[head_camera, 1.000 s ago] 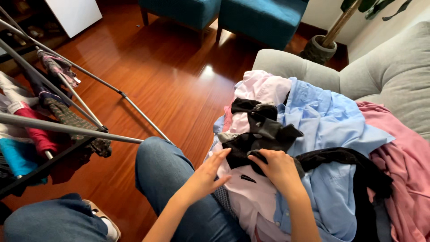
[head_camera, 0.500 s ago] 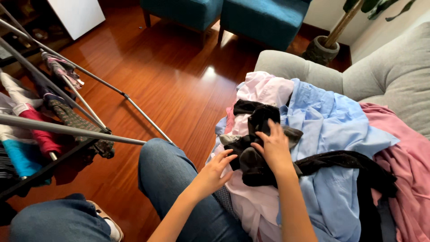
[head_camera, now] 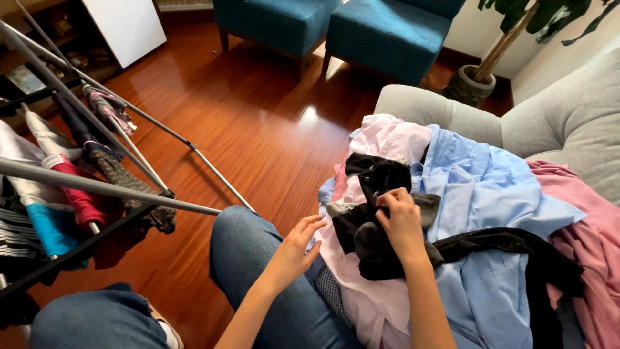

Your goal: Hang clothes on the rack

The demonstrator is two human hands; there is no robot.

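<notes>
Shirts crowd the sofa; right hand pinches black socks.

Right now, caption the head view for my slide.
Seated person's right hand grips dark socks atop a laundry pile on a grey sofa; left hand hovers open beside it.

Glossy red-brown wood floor, two teal armchairs, grey sofa, potted plant, white cabinet

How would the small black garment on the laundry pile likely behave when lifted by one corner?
The black garment would probably hang limp: it already bunches under the right hand. It looks light, being small and thin. It may snag on the blue shirt beneath.
</notes>
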